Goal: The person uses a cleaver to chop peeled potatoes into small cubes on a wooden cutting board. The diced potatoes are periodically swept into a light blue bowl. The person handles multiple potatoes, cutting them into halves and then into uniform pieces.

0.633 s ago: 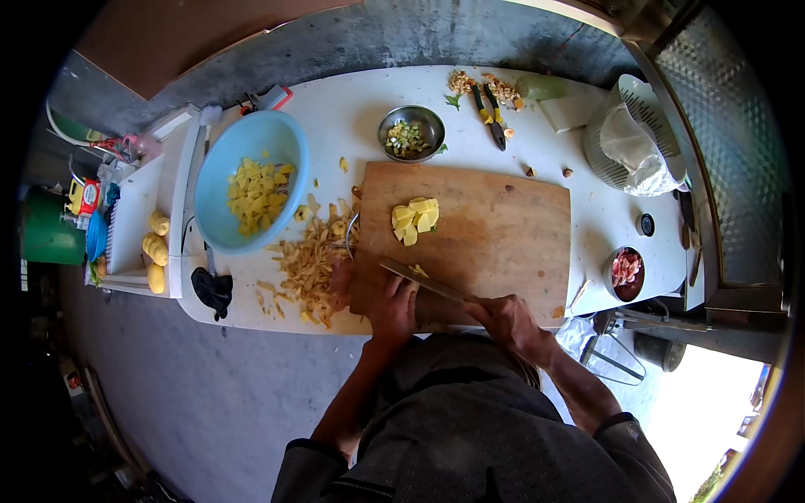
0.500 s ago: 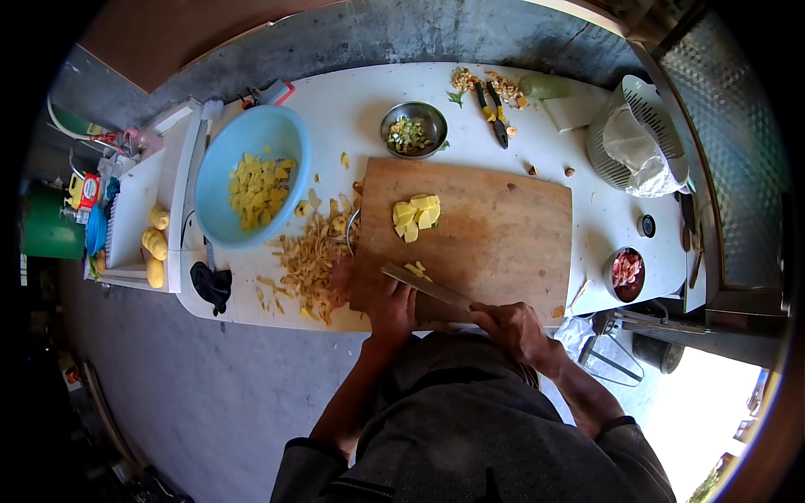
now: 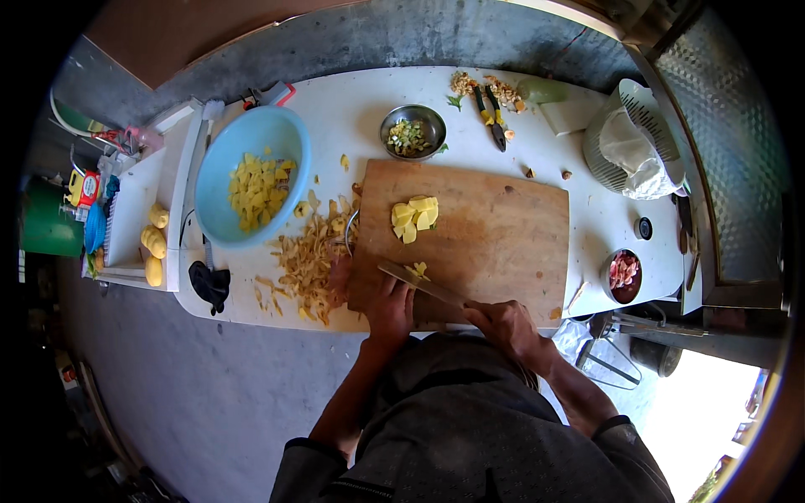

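Note:
My right hand grips the handle of a kitchen knife, whose blade slants leftward over the near part of a wooden cutting board. Against the blade's tip end, my left hand is closed with fingers bent; what they press on is hidden. Just beyond the blade lie a few thin yellow potato slices. Farther up the board sits a small pile of cut potato pieces. Potato peelings are heaped along the board's left side.
A light-blue basin of potato pieces stands left. Behind the board are a metal bowl of chopped vegetables and yellow-black pliers. At right are a bowl of meat and a plastic basket. Whole potatoes lie far left.
The slices beyond the blade look more numerous and spread wider. Knife and both hands stay nearly in place, and the whole view has shifted slightly.

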Motion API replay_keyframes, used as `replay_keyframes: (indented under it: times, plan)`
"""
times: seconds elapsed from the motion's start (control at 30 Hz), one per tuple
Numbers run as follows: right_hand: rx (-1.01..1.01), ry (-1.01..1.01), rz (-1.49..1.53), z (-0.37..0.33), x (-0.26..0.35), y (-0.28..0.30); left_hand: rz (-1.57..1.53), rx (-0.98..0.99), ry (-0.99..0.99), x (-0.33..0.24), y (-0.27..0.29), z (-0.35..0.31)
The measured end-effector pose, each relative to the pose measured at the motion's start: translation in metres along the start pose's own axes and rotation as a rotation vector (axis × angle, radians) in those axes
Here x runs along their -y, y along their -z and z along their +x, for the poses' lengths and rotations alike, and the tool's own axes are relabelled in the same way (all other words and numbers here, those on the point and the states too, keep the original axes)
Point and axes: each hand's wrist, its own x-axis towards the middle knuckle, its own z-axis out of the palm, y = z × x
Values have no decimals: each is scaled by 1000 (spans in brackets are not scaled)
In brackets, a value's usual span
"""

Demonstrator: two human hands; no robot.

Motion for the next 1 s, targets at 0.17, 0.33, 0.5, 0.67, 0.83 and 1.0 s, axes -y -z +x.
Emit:
replay_keyframes:
  times: [0.17,0.33,0.5,0.67,0.83,1.0]
  plan:
    - [79,-57,56,-11,16,17,1,-11,1,4,-2,-4]
    - [58,-13,7,-4,7,12,-66,-3,30,-2,2,1]
    - [-7,9,-166,4,-7,-9,-44,-23,1,-2,5,1]
    - [31,-8,10,-3,-2,-2,1,-37,1,-7,9,-3]
    - [82,-34,69,-9,16,17,-11,-5,32,-2,5,-6]
    - [112,-23,74,1,-1,10,-14,9,19,-2,5,-4]
